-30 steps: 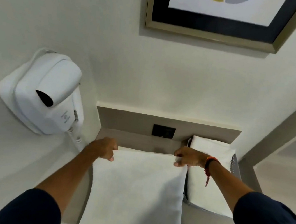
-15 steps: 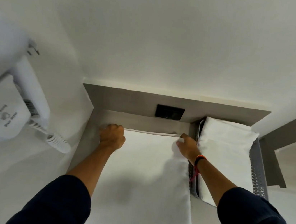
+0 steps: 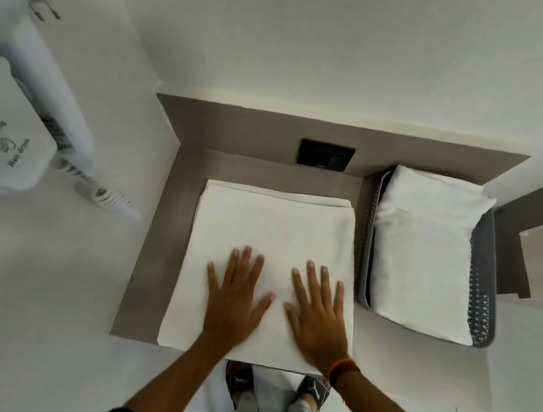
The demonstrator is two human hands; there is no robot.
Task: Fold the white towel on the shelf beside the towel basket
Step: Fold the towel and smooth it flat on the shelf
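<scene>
The white towel [image 3: 274, 227] lies flat on the grey shelf [image 3: 156, 259] as a folded rectangle, its layered edges stacked at the far side. My left hand [image 3: 237, 294] rests palm down on its near half, fingers spread. My right hand [image 3: 316, 312] lies flat beside it, also spread, with a red band at the wrist. Neither hand grips the cloth. To the right stands the grey perforated towel basket [image 3: 483, 278] holding another folded white towel [image 3: 421, 260].
A white wall-mounted hair dryer [image 3: 12, 144] with a coiled cord [image 3: 109, 198] hangs on the left wall. A black socket plate [image 3: 326, 155] sits on the shelf's back panel. My shoes [image 3: 240, 379] show below the shelf's front edge.
Both hands let go of the towel's far edge and drew back to its near half, now pressing flat with fingers spread. The camera has tilted further down.
</scene>
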